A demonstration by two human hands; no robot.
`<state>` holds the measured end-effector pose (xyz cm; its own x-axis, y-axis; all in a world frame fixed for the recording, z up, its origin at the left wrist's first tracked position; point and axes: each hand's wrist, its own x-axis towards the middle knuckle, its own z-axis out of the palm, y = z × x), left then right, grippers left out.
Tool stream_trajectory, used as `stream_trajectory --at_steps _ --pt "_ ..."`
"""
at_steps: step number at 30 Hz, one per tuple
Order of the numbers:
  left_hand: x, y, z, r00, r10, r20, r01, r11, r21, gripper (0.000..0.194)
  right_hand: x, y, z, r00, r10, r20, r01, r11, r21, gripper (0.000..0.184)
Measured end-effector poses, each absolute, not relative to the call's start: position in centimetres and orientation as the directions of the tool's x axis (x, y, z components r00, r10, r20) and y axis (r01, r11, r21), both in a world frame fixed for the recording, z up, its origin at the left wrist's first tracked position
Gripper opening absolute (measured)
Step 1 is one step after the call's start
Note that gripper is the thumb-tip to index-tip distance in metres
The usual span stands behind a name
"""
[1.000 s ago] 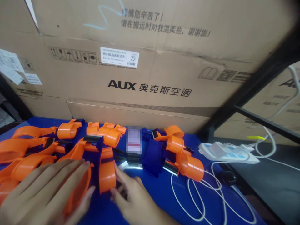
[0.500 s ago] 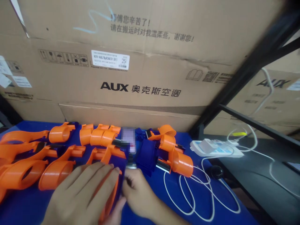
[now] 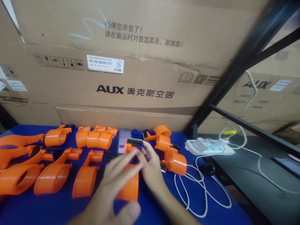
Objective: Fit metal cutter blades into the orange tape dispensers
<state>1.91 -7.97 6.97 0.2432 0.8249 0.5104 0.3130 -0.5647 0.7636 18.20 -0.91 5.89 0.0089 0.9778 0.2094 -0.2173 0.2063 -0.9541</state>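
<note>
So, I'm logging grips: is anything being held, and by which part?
An orange tape dispenser: the right hand holds it at its upper end, by the black part. The left hand is in front of it; whether that grips cannot be told.

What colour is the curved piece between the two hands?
The curved piece is orange, seen best in the head view.

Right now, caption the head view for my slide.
Right hand on an orange dispenser, left hand across it, AUX carton behind.

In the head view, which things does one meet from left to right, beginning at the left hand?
Left hand, right hand, rightmost orange holder, white power strip, flat device near the right edge.
</note>
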Motion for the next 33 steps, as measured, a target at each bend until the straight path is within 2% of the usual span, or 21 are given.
stream_trajectory --at_steps 2,4,6,8,10,15,19,22,28,33 --pt "2.8 -7.8 6.3 0.017 0.942 0.337 0.026 -0.337 0.941 0.060 18.8 -0.5 6.5 0.079 0.975 0.209 -0.210 0.222 -0.952 0.041" --pt "3.4 -7.2 5.3 -0.087 0.991 0.105 -0.235 -0.123 0.964 0.059 19.3 -0.3 7.1 0.141 0.969 0.201 -0.219 0.229 -0.948 0.042" --pt "3.5 -6.5 4.3 -0.139 0.987 -0.073 -0.353 0.020 0.935 0.060 19.7 -0.3 7.5 0.177 0.967 0.185 -0.254 0.227 -0.940 0.042" --pt "2.7 -5.9 3.2 -0.235 0.960 -0.154 -0.364 0.061 0.929 0.063 19.9 -0.3 7.7 0.181 0.969 0.168 -0.292 0.216 -0.932 0.042" --pt "1.3 -5.6 2.1 -0.322 0.934 -0.153 -0.331 0.040 0.943 0.063 19.9 -0.4 7.7 0.156 0.975 0.156 -0.313 0.199 -0.929 0.042" --pt "-1.9 -5.1 -0.6 -0.365 0.927 -0.084 -0.210 0.006 0.978 0.053 19.7 -0.5 7.5 0.081 0.986 0.145 -0.341 0.164 -0.926 0.038" --pt "-1.5 -4.4 -0.1 -0.389 0.920 -0.037 -0.184 -0.039 0.982 0.046 19.5 -0.3 7.1 0.042 0.988 0.150 -0.361 0.155 -0.920 0.038" --pt "0.9 -3.3 2.3 -0.326 0.945 -0.007 -0.259 -0.083 0.962 0.049 19.3 -0.2 6.8 -0.031 0.985 0.169 -0.351 0.147 -0.925 0.041" --pt "5.2 -0.4 5.7 -0.013 0.999 0.044 -0.396 -0.046 0.917 0.040 19.1 -0.2 6.4 -0.138 0.967 0.213 -0.220 0.180 -0.959 0.051" --pt "4.4 -0.5 5.2 -0.065 0.998 0.009 -0.420 -0.035 0.907 0.035 19.0 -0.4 5.6 -0.197 0.959 0.203 -0.075 0.192 -0.978 0.044"
